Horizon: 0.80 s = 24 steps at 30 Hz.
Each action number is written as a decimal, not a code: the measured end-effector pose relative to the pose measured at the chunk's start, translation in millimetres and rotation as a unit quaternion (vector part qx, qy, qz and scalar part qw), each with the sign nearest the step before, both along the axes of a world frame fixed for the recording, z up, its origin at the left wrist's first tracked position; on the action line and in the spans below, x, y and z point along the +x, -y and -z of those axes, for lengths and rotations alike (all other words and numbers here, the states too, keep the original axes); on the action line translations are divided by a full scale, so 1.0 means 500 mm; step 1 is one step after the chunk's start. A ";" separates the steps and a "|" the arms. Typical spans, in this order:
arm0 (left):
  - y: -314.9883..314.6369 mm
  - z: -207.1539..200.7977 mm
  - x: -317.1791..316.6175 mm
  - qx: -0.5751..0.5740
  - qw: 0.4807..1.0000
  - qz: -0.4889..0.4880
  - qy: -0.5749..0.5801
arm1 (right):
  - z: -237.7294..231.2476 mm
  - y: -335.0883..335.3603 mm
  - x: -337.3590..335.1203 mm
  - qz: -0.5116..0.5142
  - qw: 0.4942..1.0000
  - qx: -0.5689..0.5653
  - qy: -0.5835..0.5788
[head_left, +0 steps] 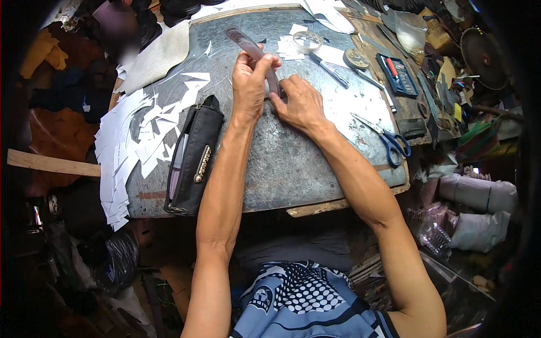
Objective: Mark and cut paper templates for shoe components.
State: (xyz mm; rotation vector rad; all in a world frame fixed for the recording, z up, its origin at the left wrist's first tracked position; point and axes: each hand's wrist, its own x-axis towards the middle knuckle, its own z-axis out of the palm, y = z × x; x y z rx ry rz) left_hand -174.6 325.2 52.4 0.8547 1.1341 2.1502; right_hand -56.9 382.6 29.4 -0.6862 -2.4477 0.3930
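A long, narrow, curved strip, mauve-grey and glossy, is held up over the metal-topped table. My left hand is closed round its middle, with the thumb lying along it. At the strip's lower end my right hand pinches with thumb and bent fingers; part of that end is hidden behind the fingers. Beside my left forearm lies a black zipped pouch with a metal badge. Blue-handled scissors rest to the right of my right forearm, blades pointing to the upper left.
White paper pieces spread over the table's left side. Farther back are a clear tape roll, a pen, a round tin and a blue tray with a red tool. Plastic-wrapped bundles lie off the right edge.
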 end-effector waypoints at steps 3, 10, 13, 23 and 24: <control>-0.005 0.006 0.009 -0.011 1.000 -0.001 -0.012 | 0.006 -0.004 0.002 -0.006 1.000 0.006 -0.005; -0.009 0.008 0.010 -0.012 1.000 -0.001 -0.011 | 0.010 -0.007 0.000 -0.036 0.998 -0.016 -0.043; -0.010 0.011 0.007 -0.026 0.999 -0.024 -0.025 | 0.013 -0.009 -0.002 -0.036 0.998 -0.026 -0.036; -0.006 0.015 -0.003 -0.038 0.998 0.023 -0.033 | -0.028 -0.033 0.015 -0.097 0.989 -0.109 0.018; -0.004 0.013 -0.005 -0.040 0.998 0.030 -0.026 | -0.039 -0.038 0.018 -0.122 0.976 -0.174 0.040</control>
